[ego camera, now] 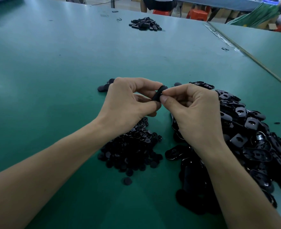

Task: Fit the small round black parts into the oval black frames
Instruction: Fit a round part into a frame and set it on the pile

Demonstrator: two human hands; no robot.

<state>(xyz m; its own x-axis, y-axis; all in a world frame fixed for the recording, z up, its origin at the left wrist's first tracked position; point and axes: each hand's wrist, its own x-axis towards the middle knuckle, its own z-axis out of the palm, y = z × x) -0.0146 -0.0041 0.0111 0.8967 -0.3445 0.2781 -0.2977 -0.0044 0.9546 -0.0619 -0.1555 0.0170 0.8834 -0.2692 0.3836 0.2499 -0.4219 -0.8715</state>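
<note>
Right now your left hand (pixel 128 100) pinches one oval frame (pixel 158 94) at centre, and your right hand (pixel 194 109) pinches its edge. The round part is hidden. Press crooked and it pops out, probably into the round parts pile (pixel 133 149) at 6 o'clock or the frames pile (pixel 252 138) at 4.

you hold one oval black frame (pixel 158 94) edge-on above the table, pinched between your left hand (pixel 128 100) and right hand (pixel 194 109). the small round black parts (pixel 131 151) lie heaped under your left wrist, one stray disc (pixel 127 181) nearer you. the other glossy oval frames (pixel 245 129) pile up on the right, overlapping.
</note>
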